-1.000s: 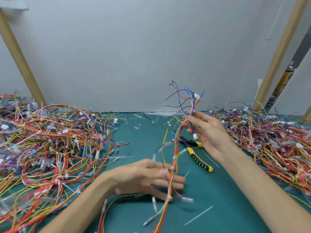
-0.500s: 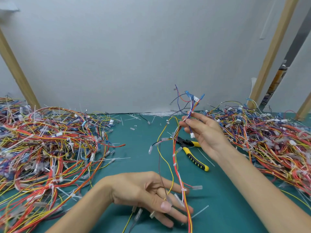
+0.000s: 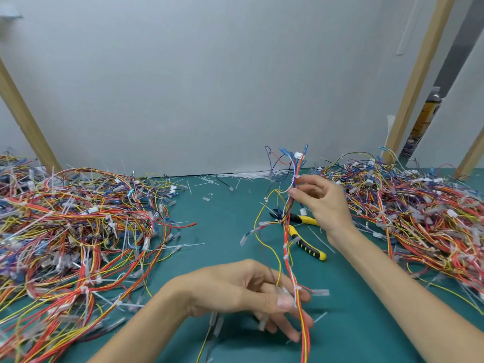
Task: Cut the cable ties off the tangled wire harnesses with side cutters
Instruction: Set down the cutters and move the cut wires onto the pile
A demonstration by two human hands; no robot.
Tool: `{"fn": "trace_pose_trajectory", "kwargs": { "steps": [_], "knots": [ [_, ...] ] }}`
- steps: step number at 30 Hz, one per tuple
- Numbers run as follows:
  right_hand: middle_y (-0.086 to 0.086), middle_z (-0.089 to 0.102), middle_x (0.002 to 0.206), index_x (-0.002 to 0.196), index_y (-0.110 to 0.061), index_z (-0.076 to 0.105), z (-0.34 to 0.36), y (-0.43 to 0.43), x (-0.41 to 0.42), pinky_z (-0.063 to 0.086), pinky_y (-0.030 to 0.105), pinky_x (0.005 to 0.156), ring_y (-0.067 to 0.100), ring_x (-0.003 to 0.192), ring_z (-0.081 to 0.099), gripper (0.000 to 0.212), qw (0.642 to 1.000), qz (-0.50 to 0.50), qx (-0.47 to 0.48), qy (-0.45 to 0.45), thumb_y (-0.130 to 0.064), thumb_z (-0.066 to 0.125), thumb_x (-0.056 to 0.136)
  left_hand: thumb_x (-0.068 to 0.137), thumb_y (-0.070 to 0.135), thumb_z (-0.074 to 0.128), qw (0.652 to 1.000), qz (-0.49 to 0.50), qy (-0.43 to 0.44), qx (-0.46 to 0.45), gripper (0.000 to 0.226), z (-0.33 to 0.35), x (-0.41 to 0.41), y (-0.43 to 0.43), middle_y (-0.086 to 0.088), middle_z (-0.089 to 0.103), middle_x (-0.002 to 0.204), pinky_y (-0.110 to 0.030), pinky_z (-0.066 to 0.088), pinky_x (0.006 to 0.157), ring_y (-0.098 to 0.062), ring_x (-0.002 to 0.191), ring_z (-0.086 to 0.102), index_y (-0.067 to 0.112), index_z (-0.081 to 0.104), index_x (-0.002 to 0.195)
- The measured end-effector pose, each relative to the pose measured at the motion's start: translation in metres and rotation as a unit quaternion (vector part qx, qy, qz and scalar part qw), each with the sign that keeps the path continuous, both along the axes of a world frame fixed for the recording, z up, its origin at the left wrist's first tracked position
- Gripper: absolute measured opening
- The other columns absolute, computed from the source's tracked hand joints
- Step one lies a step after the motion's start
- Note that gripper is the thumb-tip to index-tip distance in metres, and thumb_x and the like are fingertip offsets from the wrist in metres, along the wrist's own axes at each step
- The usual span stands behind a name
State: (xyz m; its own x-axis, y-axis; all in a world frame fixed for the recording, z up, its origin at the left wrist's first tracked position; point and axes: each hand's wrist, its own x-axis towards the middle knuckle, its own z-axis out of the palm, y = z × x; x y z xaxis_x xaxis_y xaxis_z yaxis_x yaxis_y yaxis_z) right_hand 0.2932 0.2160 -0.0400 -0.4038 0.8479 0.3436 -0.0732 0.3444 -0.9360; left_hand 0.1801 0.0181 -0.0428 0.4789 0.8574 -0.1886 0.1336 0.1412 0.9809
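Right hand [image 3: 323, 205] pinches the harness [image 3: 286, 254] top, centre right; left hand [image 3: 248, 292] pinches it lower centre; cutters [image 3: 309, 248] lie on the worktop [image 3: 222, 231] between.

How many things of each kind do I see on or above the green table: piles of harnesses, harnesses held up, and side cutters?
2 harness piles: left pile, right pile
1 held harness
1 side cutters
Total: 4
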Motion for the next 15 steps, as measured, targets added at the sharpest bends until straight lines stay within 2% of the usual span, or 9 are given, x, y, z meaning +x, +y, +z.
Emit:
{"fn": "trace_pose_trajectory", "kwargs": {
  "steps": [2,4,6,9,12,15],
  "knots": [
    [-0.004,0.073,0.074,0.092,-0.029,0.065,0.002,0.004,0.002,0.054,0.019,0.068,0.011,0.073,0.07,0.024,1.0,-0.002,0.027,-0.013,-0.008,0.073,0.083,0.102,0.031,0.049,1.0,0.019,0.013,0.008,0.041,0.001,0.008,0.0,-0.016,0.063,0.128,-0.025,0.047,0.079,-0.027,0.102,0.066,0.002,0.049,0.131],
    [0.001,0.07,0.079,0.099,-0.029,0.059,0.002,0.006,0.002,0.058,0.033,0.061,0.024,0.071,0.072,0.023,1.0,0.018,0.003,-0.003,-0.007,0.064,0.091,0.102,0.033,0.048,0.999,0.04,0.021,0.024,0.037,0.0,0.017,0.002,-0.013,0.066,0.125,-0.022,0.047,0.075,-0.024,0.099,0.068,0.007,0.052,0.128],
    [0.008,0.065,0.083,0.106,-0.028,0.053,0.003,0.008,-0.001,0.057,0.037,0.052,0.03,0.067,0.072,0.021,0.999,0.034,-0.036,0.002,-0.009,0.055,0.097,0.102,0.032,0.048,0.995,0.076,0.03,0.05,0.033,-0.002,0.026,0.004,-0.009,0.068,0.122,-0.02,0.048,0.073,-0.02,0.094,0.069,0.008,0.053,0.123],
    [0.013,0.057,0.08,0.109,-0.032,0.05,0.01,0.015,-0.008,0.055,0.034,0.047,0.024,0.057,0.069,0.02,0.999,0.017,-0.04,-0.022,-0.014,0.048,0.101,0.101,0.031,0.05,0.979,0.147,0.069,0.125,0.028,-0.008,0.037,0.006,0.0,0.072,0.115,-0.026,0.049,0.075,-0.016,0.09,0.071,0.018,0.056,0.125],
    [0.011,0.052,0.077,0.108,-0.032,0.049,0.025,0.024,-0.013,0.049,0.028,0.04,0.015,0.045,0.059,0.018,0.999,-0.012,-0.043,-0.026,-0.015,0.046,0.101,0.1,0.035,0.052,0.948,0.202,0.133,0.208,0.037,-0.012,0.041,0.007,0.014,0.074,0.105,-0.021,0.051,0.081,-0.002,0.085,0.07,0.026,0.053,0.136],
    [0.014,0.059,0.086,0.102,-0.033,0.049,0.042,0.038,-0.013,0.042,0.023,0.035,0.023,0.052,0.058,0.018,0.997,-0.041,-0.041,-0.058,-0.015,0.046,0.102,0.099,0.035,0.053,0.917,0.229,0.19,0.265,0.039,-0.015,0.038,0.008,0.02,0.07,0.112,-0.019,0.051,0.085,0.001,0.09,0.069,0.029,0.052,0.137]
  ]
}}
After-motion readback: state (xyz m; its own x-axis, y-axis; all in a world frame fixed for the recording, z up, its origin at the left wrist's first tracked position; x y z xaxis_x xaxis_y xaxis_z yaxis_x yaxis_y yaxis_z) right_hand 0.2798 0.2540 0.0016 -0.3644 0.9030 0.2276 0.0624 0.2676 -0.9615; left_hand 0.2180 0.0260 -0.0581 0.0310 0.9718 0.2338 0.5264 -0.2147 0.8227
